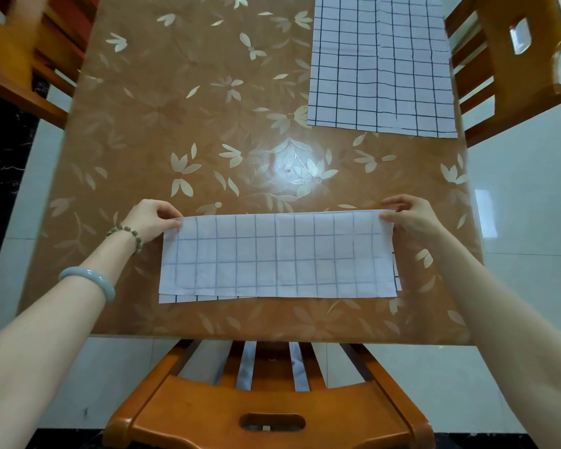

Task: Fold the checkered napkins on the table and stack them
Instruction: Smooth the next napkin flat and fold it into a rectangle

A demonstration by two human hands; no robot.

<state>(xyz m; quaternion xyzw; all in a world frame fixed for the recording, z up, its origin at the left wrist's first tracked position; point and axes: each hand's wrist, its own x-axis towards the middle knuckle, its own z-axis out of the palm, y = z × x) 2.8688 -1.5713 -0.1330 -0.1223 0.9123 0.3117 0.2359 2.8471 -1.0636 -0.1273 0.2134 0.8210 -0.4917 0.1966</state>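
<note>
A white napkin with a dark grid lies folded in half near the front edge of the table, its fold along the far side and its loose edges toward me. My left hand pinches its far left corner. My right hand pinches its far right corner. The lower layer peeks out a little at the near edge and at the right side. Another checkered napkin lies flat and unfolded at the far right of the table.
The table has a glossy brown cover with pale flower prints. One wooden chair stands at the near edge, another at the right, a third at the left. Pale tiled floor surrounds the table.
</note>
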